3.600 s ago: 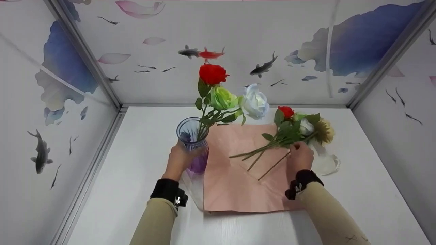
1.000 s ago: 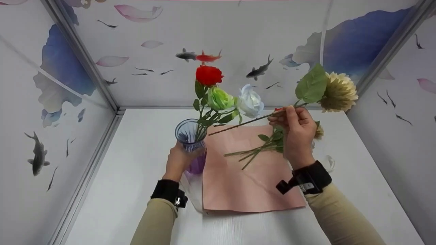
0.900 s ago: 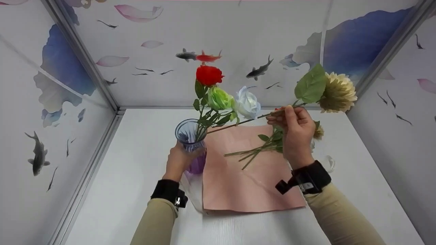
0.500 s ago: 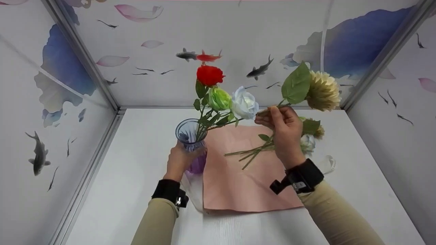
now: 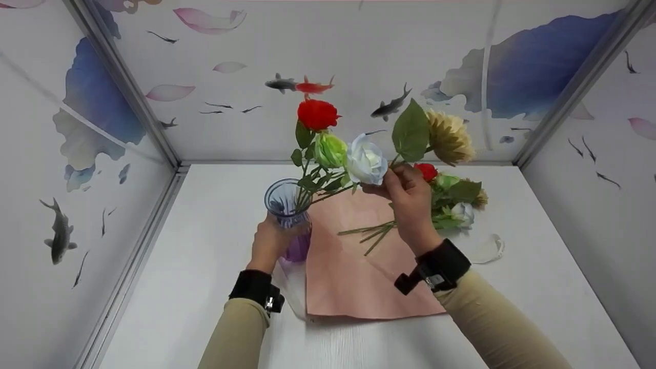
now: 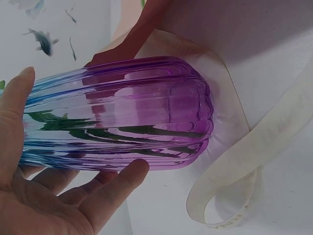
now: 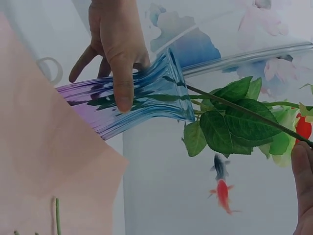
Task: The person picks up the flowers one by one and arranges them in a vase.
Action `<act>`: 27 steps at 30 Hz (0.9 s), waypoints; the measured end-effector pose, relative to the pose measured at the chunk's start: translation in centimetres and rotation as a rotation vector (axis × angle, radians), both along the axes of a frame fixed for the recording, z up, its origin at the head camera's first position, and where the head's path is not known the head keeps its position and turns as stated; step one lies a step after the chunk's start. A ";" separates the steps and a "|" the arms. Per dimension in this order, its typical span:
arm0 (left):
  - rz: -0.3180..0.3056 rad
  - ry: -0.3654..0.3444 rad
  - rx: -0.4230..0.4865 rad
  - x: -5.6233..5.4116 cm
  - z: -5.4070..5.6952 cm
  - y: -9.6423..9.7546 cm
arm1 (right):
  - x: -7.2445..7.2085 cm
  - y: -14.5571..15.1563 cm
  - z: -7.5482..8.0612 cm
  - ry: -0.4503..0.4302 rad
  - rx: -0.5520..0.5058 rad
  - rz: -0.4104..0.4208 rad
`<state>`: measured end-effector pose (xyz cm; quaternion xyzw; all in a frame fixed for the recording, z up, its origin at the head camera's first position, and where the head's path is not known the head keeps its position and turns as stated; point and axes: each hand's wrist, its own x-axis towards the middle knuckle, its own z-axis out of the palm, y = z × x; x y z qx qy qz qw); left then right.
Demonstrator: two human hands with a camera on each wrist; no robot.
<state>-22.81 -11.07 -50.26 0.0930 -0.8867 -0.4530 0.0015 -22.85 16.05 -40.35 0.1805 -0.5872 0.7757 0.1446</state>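
My left hand [image 5: 274,238] grips a ribbed glass vase [image 5: 296,250], blue at the mouth and purple at the base. Thumb and fingers lie around its body in the left wrist view. Standing in it are a red rose [image 5: 318,115], a green rose [image 5: 330,150] and a pale blue-white rose [image 5: 367,161]. My right hand [image 5: 412,205] pinches the stem of a pale yellow many-petalled flower [image 5: 452,138] with one broad leaf [image 5: 411,130]. This flower leans to the right, and its stem [image 7: 244,110] reaches the vase mouth in the right wrist view.
Pink wrapping paper [image 5: 359,292] lies beside the vase on the white table [image 5: 195,256]. On the paper's right side rests a bunch with a red rose [image 5: 426,171], a white rose [image 5: 463,214] and others. A cream ribbon [image 6: 230,166] curls near the vase base.
My right hand has picked up the yellow flower from the bunch, raised it and moved it left, bringing its stem to the vase. The white-blue rose has shifted slightly left. My left hand stays on the vase.
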 end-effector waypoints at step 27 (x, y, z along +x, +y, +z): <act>0.000 -0.027 -0.014 -0.2 0.1 0.0 | -0.1 -3.3 -0.9 -0.169 0.397 0.015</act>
